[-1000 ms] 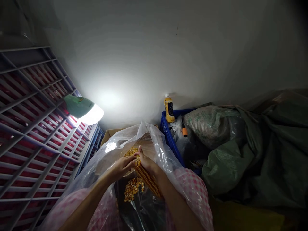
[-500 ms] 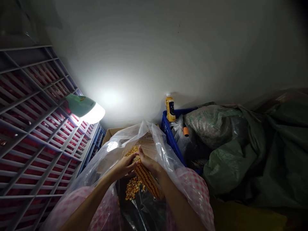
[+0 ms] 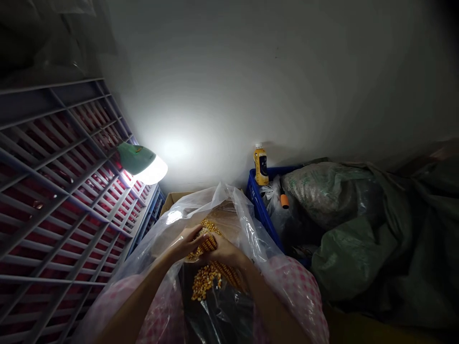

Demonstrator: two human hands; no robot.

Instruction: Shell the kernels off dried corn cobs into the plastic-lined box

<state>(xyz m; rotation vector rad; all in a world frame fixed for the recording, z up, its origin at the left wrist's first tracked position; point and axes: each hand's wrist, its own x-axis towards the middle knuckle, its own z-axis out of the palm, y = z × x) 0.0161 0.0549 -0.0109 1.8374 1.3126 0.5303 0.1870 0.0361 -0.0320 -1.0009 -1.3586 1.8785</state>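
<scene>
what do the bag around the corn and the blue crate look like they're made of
The bag looks like thin clear plastic film: see-through, crinkled, glossy where the lamp hits it. The blue crate seems rigid moulded plastic, with a smooth, even colour and a stiff straight rim.

Clear plastic bag [image 3: 247,224] walls hem both sides; blue crate [image 3: 263,215] blocks right, gray racks [image 3: 64,191] left; room above.

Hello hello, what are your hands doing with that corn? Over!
Left hand and right hand both gripping the corn cob. Loose kernels piled below. Clear plastic bag crowds both wrists.
</scene>
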